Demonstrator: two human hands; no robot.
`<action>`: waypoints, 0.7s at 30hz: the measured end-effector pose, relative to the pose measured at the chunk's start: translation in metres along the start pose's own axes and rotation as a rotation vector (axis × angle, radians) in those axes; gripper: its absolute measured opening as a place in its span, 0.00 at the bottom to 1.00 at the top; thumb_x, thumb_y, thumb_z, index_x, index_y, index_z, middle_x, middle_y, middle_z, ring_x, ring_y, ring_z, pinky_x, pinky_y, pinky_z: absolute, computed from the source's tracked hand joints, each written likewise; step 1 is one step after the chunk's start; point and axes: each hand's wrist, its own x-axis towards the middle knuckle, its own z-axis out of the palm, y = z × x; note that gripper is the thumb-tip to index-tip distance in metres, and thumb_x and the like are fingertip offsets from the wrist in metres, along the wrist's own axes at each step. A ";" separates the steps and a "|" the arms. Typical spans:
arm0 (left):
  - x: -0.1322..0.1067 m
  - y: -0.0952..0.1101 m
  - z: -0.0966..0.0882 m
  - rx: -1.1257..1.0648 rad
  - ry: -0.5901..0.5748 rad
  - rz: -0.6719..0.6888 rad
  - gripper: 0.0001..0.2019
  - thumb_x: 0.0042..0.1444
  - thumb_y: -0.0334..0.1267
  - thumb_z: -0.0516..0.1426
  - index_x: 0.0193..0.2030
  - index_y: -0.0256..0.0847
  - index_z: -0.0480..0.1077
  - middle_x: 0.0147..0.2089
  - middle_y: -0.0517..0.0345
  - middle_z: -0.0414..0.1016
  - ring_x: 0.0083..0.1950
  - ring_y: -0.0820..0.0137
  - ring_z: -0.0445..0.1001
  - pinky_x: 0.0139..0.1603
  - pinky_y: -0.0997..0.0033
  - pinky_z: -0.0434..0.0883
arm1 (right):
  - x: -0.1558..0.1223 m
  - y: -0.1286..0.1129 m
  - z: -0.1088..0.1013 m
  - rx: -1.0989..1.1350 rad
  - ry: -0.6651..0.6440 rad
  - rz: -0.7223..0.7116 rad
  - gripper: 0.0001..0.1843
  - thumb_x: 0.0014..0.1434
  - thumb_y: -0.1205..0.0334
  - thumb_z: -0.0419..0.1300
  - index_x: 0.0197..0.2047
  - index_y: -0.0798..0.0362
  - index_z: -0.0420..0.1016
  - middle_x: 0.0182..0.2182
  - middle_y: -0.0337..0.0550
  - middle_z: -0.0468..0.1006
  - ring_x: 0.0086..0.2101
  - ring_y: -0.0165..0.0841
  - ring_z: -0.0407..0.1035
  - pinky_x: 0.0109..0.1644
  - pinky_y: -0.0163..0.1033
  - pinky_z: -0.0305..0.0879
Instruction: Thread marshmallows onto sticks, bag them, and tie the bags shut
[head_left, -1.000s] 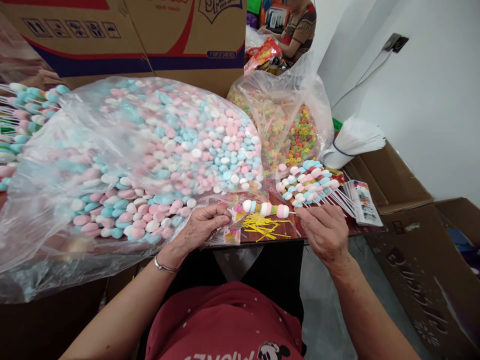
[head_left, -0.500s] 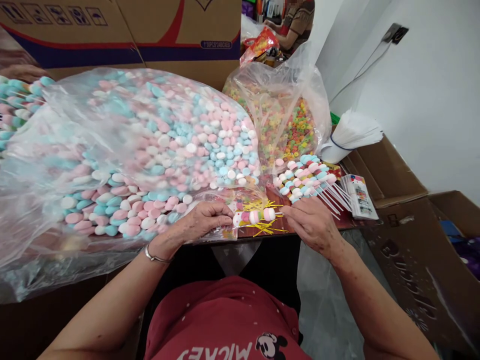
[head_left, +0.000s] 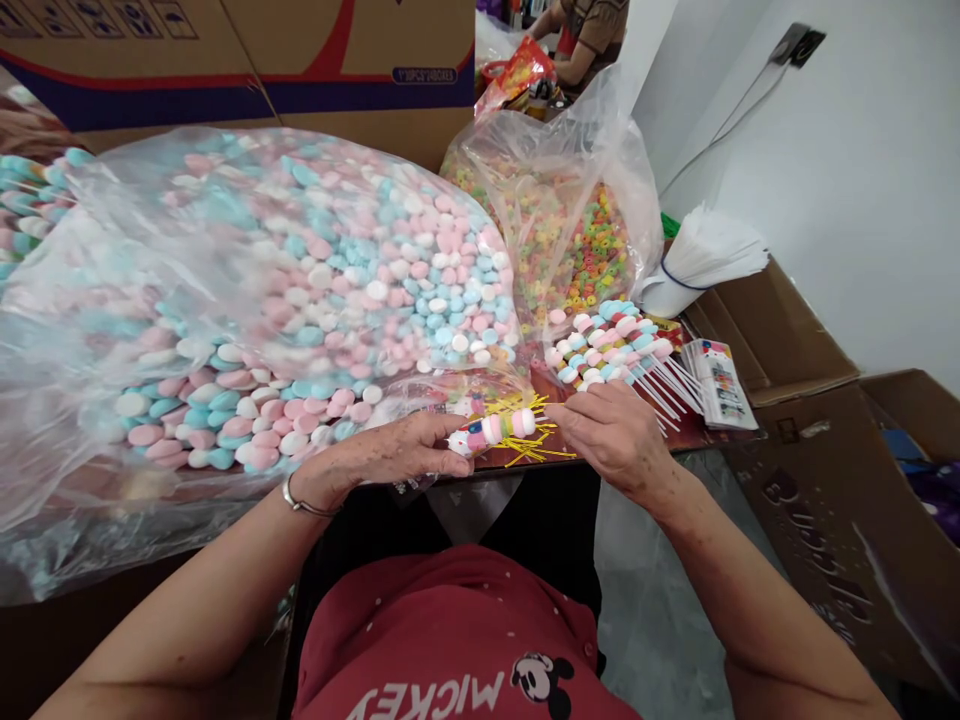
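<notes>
My left hand (head_left: pixel 390 457) is closed, pinching a small clear printed wrapper (head_left: pixel 457 443) at the near table edge. My right hand (head_left: pixel 611 432) is closed on the stick of a candy skewer (head_left: pixel 499 428) of white, pink and ring pieces, whose tip lies inside the wrapper's mouth. The skewer rests over a scatter of yellow twist ties (head_left: pixel 529 440). Just behind my right hand lies a pile of finished skewers (head_left: pixel 611 340) with white sticks pointing right.
A big clear bag of pink, blue and white candies (head_left: pixel 285 290) fills the left. A bag of coloured ring candies (head_left: pixel 577 240) stands behind, with white sticks bundle (head_left: pixel 701 265), printed wrappers stack (head_left: pixel 720 380), cardboard boxes (head_left: pixel 247 70) and another person (head_left: pixel 577 30) farther back.
My right hand has pushed the skewer leftwards into the wrapper that my left hand holds. Both hands have drawn closer together and nearer the table edge.
</notes>
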 end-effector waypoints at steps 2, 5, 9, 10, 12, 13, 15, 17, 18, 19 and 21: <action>0.001 0.003 0.000 0.068 -0.035 -0.001 0.14 0.59 0.44 0.58 0.45 0.38 0.75 0.35 0.58 0.73 0.32 0.73 0.65 0.30 0.78 0.61 | 0.002 -0.002 -0.002 -0.043 -0.031 -0.060 0.10 0.67 0.66 0.53 0.44 0.51 0.76 0.29 0.40 0.76 0.31 0.32 0.62 0.36 0.41 0.52; 0.003 0.006 0.001 0.189 -0.078 -0.001 0.18 0.59 0.45 0.58 0.53 0.39 0.71 0.38 0.58 0.73 0.34 0.72 0.65 0.33 0.77 0.62 | 0.006 -0.006 -0.004 -0.049 -0.088 -0.148 0.10 0.67 0.65 0.52 0.40 0.52 0.76 0.28 0.40 0.76 0.31 0.32 0.60 0.36 0.41 0.50; 0.007 0.008 0.004 0.241 -0.086 -0.015 0.18 0.60 0.46 0.57 0.52 0.39 0.70 0.37 0.58 0.73 0.35 0.70 0.66 0.34 0.75 0.63 | 0.011 -0.010 -0.004 0.037 -0.203 -0.103 0.14 0.67 0.65 0.50 0.33 0.54 0.74 0.24 0.40 0.73 0.28 0.31 0.60 0.35 0.40 0.48; 0.009 0.008 0.005 0.212 -0.078 -0.036 0.18 0.59 0.47 0.57 0.51 0.39 0.70 0.37 0.58 0.72 0.34 0.69 0.66 0.34 0.74 0.63 | 0.012 -0.011 -0.004 0.072 -0.234 -0.069 0.14 0.66 0.66 0.50 0.32 0.54 0.73 0.24 0.40 0.73 0.27 0.30 0.60 0.34 0.39 0.48; 0.011 0.008 0.007 0.149 -0.068 -0.075 0.18 0.59 0.48 0.57 0.51 0.39 0.68 0.36 0.59 0.71 0.33 0.70 0.66 0.32 0.74 0.63 | 0.014 -0.013 -0.004 0.152 -0.318 0.001 0.14 0.64 0.66 0.50 0.29 0.54 0.72 0.24 0.39 0.74 0.26 0.29 0.60 0.33 0.38 0.47; 0.013 0.008 0.008 0.142 -0.064 -0.081 0.18 0.59 0.48 0.57 0.51 0.39 0.68 0.35 0.60 0.70 0.32 0.71 0.66 0.32 0.75 0.62 | 0.017 -0.014 -0.003 0.193 -0.374 0.035 0.14 0.63 0.66 0.51 0.29 0.54 0.72 0.24 0.39 0.75 0.26 0.28 0.61 0.32 0.37 0.46; 0.017 0.007 0.013 0.198 -0.051 -0.052 0.16 0.59 0.47 0.57 0.48 0.39 0.67 0.34 0.61 0.68 0.32 0.72 0.64 0.31 0.75 0.61 | 0.023 -0.018 0.001 0.267 -0.499 0.095 0.13 0.61 0.66 0.51 0.27 0.54 0.72 0.24 0.38 0.75 0.25 0.28 0.61 0.31 0.37 0.43; 0.021 0.006 0.020 0.291 -0.034 0.004 0.14 0.59 0.46 0.57 0.44 0.38 0.68 0.32 0.62 0.67 0.32 0.73 0.62 0.32 0.75 0.60 | 0.030 -0.022 0.007 0.337 -0.613 0.140 0.13 0.60 0.66 0.52 0.26 0.53 0.73 0.23 0.38 0.75 0.25 0.28 0.60 0.29 0.36 0.41; 0.023 0.005 0.023 0.325 -0.019 0.028 0.13 0.60 0.46 0.57 0.41 0.38 0.67 0.32 0.62 0.66 0.32 0.73 0.61 0.32 0.75 0.60 | 0.033 -0.024 0.010 0.370 -0.659 0.158 0.13 0.59 0.66 0.52 0.26 0.53 0.73 0.22 0.37 0.74 0.25 0.28 0.60 0.29 0.36 0.41; 0.024 0.005 0.027 0.343 0.001 0.051 0.12 0.60 0.46 0.56 0.40 0.38 0.67 0.32 0.62 0.66 0.31 0.73 0.61 0.32 0.74 0.60 | 0.036 -0.026 0.014 0.396 -0.691 0.175 0.12 0.58 0.66 0.53 0.26 0.53 0.74 0.22 0.37 0.74 0.24 0.28 0.60 0.29 0.36 0.41; 0.026 0.005 0.031 0.354 0.058 0.082 0.12 0.61 0.47 0.55 0.38 0.39 0.66 0.32 0.61 0.67 0.32 0.72 0.61 0.33 0.73 0.61 | 0.040 -0.027 0.019 0.417 -0.705 0.212 0.12 0.58 0.66 0.53 0.26 0.54 0.74 0.23 0.38 0.74 0.25 0.28 0.60 0.29 0.35 0.42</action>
